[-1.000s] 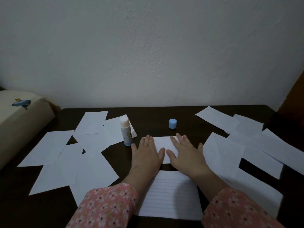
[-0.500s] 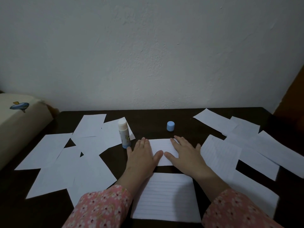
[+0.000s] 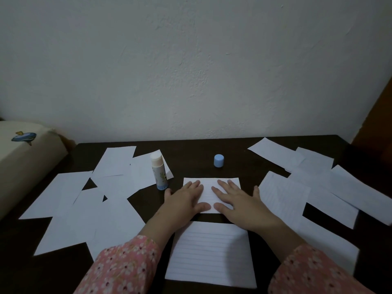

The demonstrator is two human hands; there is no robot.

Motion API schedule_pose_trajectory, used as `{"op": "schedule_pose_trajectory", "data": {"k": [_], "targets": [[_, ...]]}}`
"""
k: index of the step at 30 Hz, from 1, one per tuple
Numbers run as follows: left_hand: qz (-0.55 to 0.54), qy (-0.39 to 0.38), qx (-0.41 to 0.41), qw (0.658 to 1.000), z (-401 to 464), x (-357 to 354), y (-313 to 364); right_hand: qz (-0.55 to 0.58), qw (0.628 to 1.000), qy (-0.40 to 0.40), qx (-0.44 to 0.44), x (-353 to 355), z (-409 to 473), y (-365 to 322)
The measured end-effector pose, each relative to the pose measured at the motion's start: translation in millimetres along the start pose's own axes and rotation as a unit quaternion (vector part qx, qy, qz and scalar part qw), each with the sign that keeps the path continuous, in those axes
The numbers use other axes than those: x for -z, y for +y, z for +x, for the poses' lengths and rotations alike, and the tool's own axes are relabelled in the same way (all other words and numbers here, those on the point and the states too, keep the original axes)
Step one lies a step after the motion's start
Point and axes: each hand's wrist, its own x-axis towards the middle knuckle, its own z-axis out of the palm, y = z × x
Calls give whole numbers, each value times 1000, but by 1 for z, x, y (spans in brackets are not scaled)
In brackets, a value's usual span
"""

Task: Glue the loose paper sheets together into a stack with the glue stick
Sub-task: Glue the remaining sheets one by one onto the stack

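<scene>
A small white paper stack (image 3: 209,190) lies in the middle of the dark table (image 3: 191,153). My left hand (image 3: 184,199) lies flat on its left part and my right hand (image 3: 237,201) flat on its right part, fingers straight, pressing it down. The glue stick (image 3: 159,170) stands upright and uncapped just left of my left hand. Its blue cap (image 3: 218,160) stands behind the stack. A lined sheet (image 3: 212,253) lies between my forearms, near the front edge.
Several loose white sheets (image 3: 84,204) overlap on the left of the table, and several more sheets (image 3: 314,187) lie on the right. A cream cushion (image 3: 23,158) sits off the table's left edge. A white wall rises behind.
Both hands have spread slightly apart on the stack, showing more paper between them. The view has shifted a little; nothing else has moved.
</scene>
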Motion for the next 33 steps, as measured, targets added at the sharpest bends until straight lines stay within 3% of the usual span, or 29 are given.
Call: {"op": "schedule_pose_trajectory", "data": {"k": [11, 15, 18, 28, 31, 33], "targets": [[-50, -30, 0, 998, -7, 10, -24, 10, 1000, -17, -2, 13, -9, 28], [-165, 104, -13, 981, -2, 1, -26, 127, 990, 56, -5, 12, -10, 33], [-140, 188, -24, 972, 3, -5, -23, 117, 990, 76, -12, 11, -8, 34], [-116, 0, -31, 993, 1, 7, -43, 34, 999, -20, 30, 18, -13, 42], [-121, 0, -37, 992, -2, 8, -43, 47, 998, -20, 24, 19, -14, 38], [-140, 46, -60, 987, -9, 4, -43, 84, 996, -3, 18, 18, -15, 35]]}}
